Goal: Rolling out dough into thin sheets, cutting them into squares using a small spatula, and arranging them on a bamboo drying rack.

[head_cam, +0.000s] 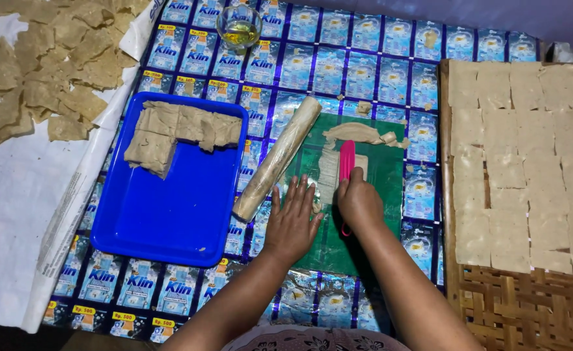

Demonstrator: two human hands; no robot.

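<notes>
Both forearms bare, no sleeves, rings or bands visible on left hand or right hand; patterned light fabric at lap, directly below the left hand.

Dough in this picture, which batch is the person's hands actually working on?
The thin sheet of dough on the green mat, under the pink tool in the right hand; the left hand rests beside it. The other batches lie untouched.
</notes>
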